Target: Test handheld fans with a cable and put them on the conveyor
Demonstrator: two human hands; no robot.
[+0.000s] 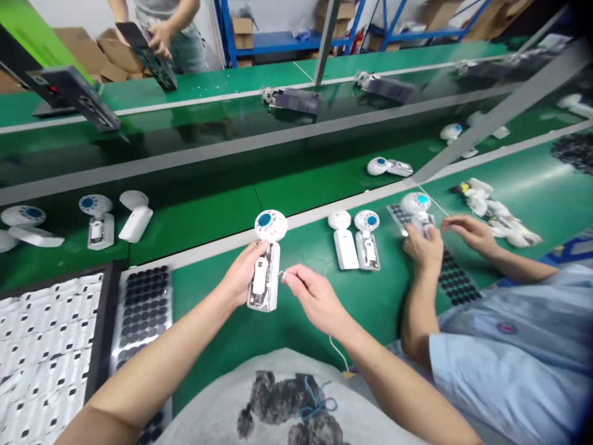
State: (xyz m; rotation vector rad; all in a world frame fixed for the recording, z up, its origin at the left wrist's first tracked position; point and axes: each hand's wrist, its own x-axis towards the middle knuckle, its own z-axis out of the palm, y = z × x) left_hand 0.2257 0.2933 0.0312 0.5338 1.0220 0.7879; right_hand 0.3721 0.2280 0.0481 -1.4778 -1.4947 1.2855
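Wrapped round a white device (265,275) is my left hand (245,272). The device has a round head with a blue disc on top and an open body showing its inner parts. Close to its right side, my right hand (315,296) pinches a small plug (282,274); I cannot tell whether the plug touches the device. A white cable (340,352) hangs below my right hand. Two similar devices, one with a closed white body (346,248) and one with an open body (369,250), lie side by side on the green table (306,241).
At the right, a co-worker's hands (426,247) hold another device. A black-framed tray (105,321) of white parts and a sheet of black discs (146,303) lie at the left. Beyond the table's pale edge, several devices rest on the green conveyor (199,210). A metal post (482,130) slants at right.
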